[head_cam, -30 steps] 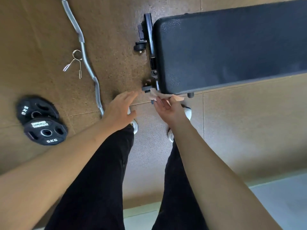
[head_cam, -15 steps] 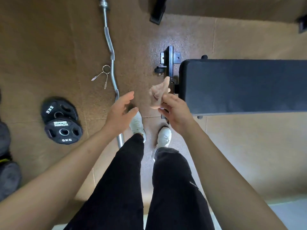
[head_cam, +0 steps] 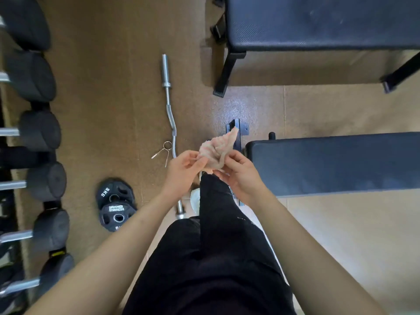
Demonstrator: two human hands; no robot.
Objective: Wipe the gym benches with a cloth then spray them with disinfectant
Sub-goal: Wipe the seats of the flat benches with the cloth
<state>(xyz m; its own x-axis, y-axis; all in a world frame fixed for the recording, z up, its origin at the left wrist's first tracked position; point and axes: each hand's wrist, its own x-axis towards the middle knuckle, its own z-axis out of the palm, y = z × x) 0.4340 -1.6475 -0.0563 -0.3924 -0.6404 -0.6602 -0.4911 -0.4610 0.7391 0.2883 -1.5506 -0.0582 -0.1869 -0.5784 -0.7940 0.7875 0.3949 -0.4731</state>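
Note:
A crumpled pale pink cloth (head_cam: 218,149) is held in front of me between both hands. My left hand (head_cam: 184,169) pinches its left edge and my right hand (head_cam: 239,174) grips its right side. The near black padded bench (head_cam: 336,163) lies to the right of my hands, its left end just beside the cloth. A second black bench (head_cam: 318,21) stands farther away at the top right on black legs. No spray bottle is in view.
A curved chrome bar (head_cam: 169,105) and a spring clip (head_cam: 164,151) lie on the brown floor left of the cloth. Two black 5 kg plates (head_cam: 116,204) are stacked lower left. A rack of dumbbells (head_cam: 38,133) lines the left edge. My black-trousered legs fill the bottom.
My right hand lifted the cloth off the near bench's corner and my left hand came across to take hold of it. The view pulled back, showing the second bench and the dumbbell rack.

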